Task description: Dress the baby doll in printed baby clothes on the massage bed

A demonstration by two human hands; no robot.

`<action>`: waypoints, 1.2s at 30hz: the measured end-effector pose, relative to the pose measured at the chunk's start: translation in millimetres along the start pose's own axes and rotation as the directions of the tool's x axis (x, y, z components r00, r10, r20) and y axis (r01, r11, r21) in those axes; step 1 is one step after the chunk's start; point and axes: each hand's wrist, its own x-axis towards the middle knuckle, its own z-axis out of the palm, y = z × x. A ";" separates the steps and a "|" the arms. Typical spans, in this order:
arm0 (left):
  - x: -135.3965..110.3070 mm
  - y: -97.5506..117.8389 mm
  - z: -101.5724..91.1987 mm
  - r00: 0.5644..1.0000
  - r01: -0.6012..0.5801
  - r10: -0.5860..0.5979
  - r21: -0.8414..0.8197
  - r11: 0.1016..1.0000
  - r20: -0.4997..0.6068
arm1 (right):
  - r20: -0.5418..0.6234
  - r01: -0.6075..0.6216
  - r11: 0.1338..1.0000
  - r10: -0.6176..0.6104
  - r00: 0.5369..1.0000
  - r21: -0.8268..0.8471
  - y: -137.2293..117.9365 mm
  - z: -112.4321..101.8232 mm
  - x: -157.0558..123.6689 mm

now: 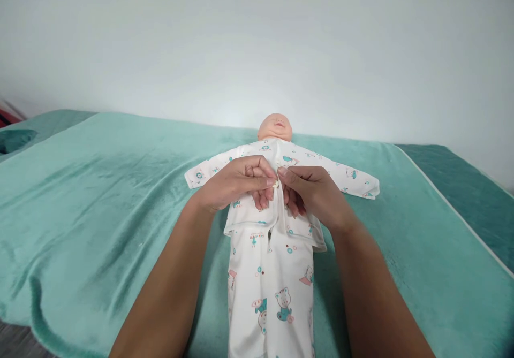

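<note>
A baby doll lies on its back, wearing a white printed jacket and matching trousers. At the middle of the jacket front, my left hand pinches the edge by a small pale button between thumb and finger. Opposite it, my right hand pinches the other front edge of the jacket. Below my hands the two front edges hang apart. The doll's sleeves stretch out to both sides, and no doll hands show at the cuffs.
A light green blanket with soft folds covers the surface under the doll. Darker green cloth shows at the right. Behind stands a pale wall. Something red is at the far left edge.
</note>
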 end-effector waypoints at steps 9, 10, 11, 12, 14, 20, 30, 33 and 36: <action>-1.3 4.6 3.2 0.994 0.080 -0.081 0.017 0.997 0.069 | -0.049 0.017 0.999 -0.015 0.999 0.034 2.2 3.3 2.9; -1.2 4.6 3.3 0.994 0.081 -0.082 0.022 0.996 0.071 | -0.049 0.018 0.999 -0.017 0.999 0.037 2.5 3.4 3.1; -1.2 4.5 3.3 0.994 0.081 -0.083 0.025 0.996 0.071 | -0.048 0.019 0.999 -0.017 0.999 0.039 3.0 3.3 3.3; -1.2 4.4 3.3 0.994 0.082 -0.084 0.030 0.996 0.072 | -0.043 0.018 0.999 -0.016 0.999 0.040 3.6 3.1 3.6; -1.4 4.4 3.3 0.993 0.084 -0.088 0.047 0.995 0.073 | -0.030 0.017 0.999 -0.016 0.999 0.037 4.6 2.6 3.8; -1.0 4.4 4.6 0.993 0.053 -0.063 0.108 0.993 0.098 | -0.006 0.034 0.999 -0.034 0.999 0.004 3.9 2.1 2.8; -1.1 3.6 6.5 0.996 0.065 -0.074 0.146 0.987 0.057 | 0.042 0.029 0.999 -0.028 0.999 -0.019 5.2 1.5 2.5; -0.7 2.6 4.5 0.995 0.059 -0.068 0.139 0.989 0.067 | 0.050 0.032 0.999 -0.031 0.998 -0.019 5.9 1.3 2.7; 0.0 1.0 3.3 0.995 0.038 -0.047 0.094 0.995 0.089 | 0.052 0.024 1.000 -0.023 0.998 -0.016 5.9 1.1 3.2</action>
